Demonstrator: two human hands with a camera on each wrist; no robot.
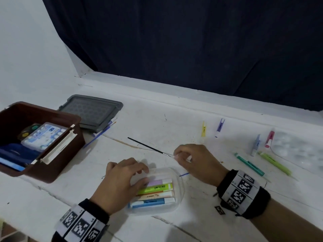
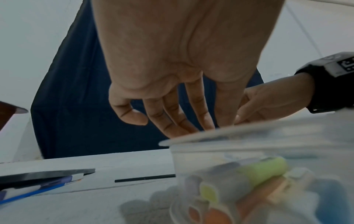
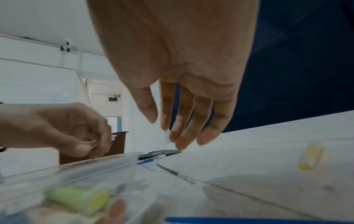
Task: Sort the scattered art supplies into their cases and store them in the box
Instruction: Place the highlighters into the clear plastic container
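Our left hand (image 1: 122, 179) rests on the near-left part of the clear case (image 1: 178, 194), fingers lightly bent over its rim and pressing down, not wrapped round anything, so it steadies the case on the counter (image 1: 174, 119). Our right hand (image 1: 194, 161) hovers just beyond the far rim with fingers hanging loose and almost straight; the metal end of the black paintbrush (image 1: 148, 146) lies right at its fingertips, and from the right wrist view we judge the brush is on the counter, not yet pinched. Inside the case lie highlighters (image 1: 157, 186) side by side, filling most of it. We judge the step in hand is picking up the brush, which likely belongs with the other brushes (image 1: 103, 131) under the grey lid (image 1: 90, 110), not in this case. To do it well, we pinch the brush near its metal collar with thumb and forefinger, since a thin round handle flat on a surface slips away if we press it; rolling it slightly to lift one end should help. We keep the left hand still so the case does not skid. Two loose highlighters (image 1: 250, 164) and small paint tubes (image 1: 203, 130) lie well apart to the right, unsorted; the brown box (image 1: 73, 142) stands open at far left, already holding several things.
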